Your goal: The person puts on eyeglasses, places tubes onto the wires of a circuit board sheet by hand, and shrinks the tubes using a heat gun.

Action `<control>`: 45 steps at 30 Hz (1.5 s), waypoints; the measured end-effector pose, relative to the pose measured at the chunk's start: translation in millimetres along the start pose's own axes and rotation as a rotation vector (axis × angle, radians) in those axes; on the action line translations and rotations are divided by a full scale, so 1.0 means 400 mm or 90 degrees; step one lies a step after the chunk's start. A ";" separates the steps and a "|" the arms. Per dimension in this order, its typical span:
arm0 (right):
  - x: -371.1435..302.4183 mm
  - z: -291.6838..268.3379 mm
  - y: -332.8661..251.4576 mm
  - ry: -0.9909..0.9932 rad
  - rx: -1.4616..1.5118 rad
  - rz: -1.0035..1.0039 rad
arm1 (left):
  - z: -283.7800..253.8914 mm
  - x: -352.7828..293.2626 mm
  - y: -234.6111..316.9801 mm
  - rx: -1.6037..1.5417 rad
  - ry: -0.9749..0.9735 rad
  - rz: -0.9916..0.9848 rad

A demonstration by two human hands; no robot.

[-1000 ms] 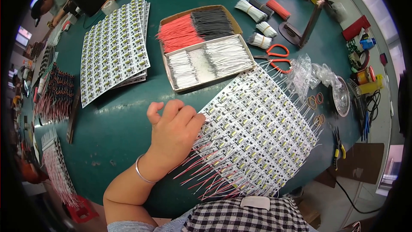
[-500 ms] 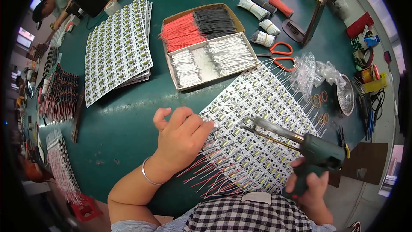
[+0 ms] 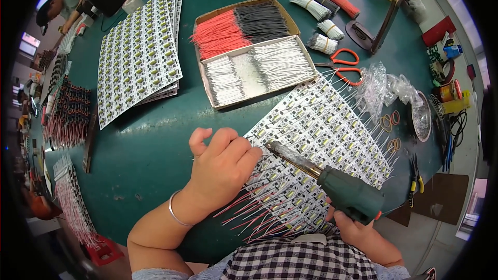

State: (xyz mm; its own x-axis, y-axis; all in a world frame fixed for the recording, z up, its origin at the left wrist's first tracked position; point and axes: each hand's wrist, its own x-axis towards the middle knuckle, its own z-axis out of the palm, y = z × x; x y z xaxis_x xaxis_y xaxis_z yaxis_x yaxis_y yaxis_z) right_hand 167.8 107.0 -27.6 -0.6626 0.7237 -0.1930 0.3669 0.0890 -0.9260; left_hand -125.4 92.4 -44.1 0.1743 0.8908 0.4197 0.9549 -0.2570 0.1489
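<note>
My right hand [image 3: 354,228] is wrapped round the grip of a dark green soldering gun [image 3: 350,189]. Its metal tip points left and hovers at or just over the circuit board panel [image 3: 306,129], close to my left fingertips; whether it touches cannot be told. The white panel carries rows of small yellowish parts, with white and red wires sticking out along its edges. My left hand [image 3: 220,168], a bracelet on its wrist, is closed in a pinch at the panel's left edge. What lies between thumb and forefinger is hidden.
Beyond the panel stands a cardboard box [image 3: 204,84] of red, black and white wires. Stacked panels [image 3: 137,62] lie to the left. Orange-handled scissors [image 3: 346,58], plastic wrap [image 3: 374,91], rubber bands and cutters [image 3: 413,181] are on the right. Another person [image 3: 65,8] sits far left.
The soldering gun has moved left and its tip now reaches near my left fingertips. My left hand stays almost in place, still pinched.
</note>
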 end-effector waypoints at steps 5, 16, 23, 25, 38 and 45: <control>0.007 0.007 -0.009 0.023 -0.009 0.008 | -0.001 0.003 0.002 0.008 -0.011 0.001; -0.009 0.026 -0.014 0.074 -0.064 0.105 | -0.007 0.007 0.008 0.028 -0.029 0.014; -0.026 0.017 0.064 0.256 -0.125 -0.240 | -0.030 0.033 0.027 0.054 -0.054 0.031; -0.030 -0.086 -0.001 0.273 -0.255 -0.295 | -0.035 0.022 0.023 0.080 -0.020 0.041; -0.585 -0.423 0.051 0.924 0.233 -0.414 | -0.020 0.012 0.051 0.066 0.003 0.087; -0.401 -0.271 0.342 0.959 0.733 -0.426 | -0.070 -0.014 0.032 0.085 0.013 0.039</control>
State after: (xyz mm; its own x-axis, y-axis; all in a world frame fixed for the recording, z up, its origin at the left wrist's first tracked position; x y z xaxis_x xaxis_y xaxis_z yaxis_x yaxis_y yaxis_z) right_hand 395.1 77.1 -88.2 0.7060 0.7081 0.0120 -0.5741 0.5821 -0.5758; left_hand -121.0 73.7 -19.7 0.2298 0.8670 0.4421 0.9664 -0.2571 0.0019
